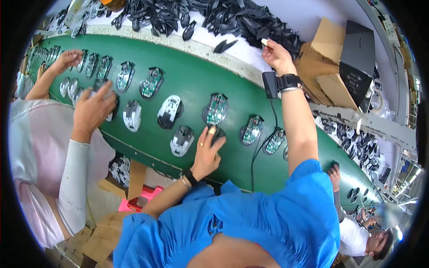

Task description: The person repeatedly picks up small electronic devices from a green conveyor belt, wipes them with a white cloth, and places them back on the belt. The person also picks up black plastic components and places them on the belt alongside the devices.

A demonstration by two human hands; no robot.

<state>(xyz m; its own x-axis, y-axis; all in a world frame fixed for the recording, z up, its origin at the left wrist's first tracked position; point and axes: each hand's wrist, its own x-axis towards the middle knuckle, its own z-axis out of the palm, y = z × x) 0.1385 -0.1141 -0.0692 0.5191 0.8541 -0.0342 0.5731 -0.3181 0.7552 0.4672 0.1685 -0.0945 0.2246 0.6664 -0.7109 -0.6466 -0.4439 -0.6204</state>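
Note:
My left hand [207,156] is at the near side of the green belt [232,161], its fingers closed over a dark mouse part [218,134]. Just beyond its fingertips lies an open mouse base with a green circuit board [216,109]. A grey-and-white mouse shell [182,140] rests to its left. My right hand [277,57] reaches across to the right end of a heap of black plastic mouse parts [250,22]. Its fingers are curled, and a pale cover sits on one fingertip. Whatever they hold is too small to make out.
More circuit-board mouse bases [151,82] and white shells [132,115] line the belt. A co-worker's hand [93,107] works at the left. An open cardboard box [319,58] stands right of the heap. A black cable [254,165] hangs from my right wrist across the belt.

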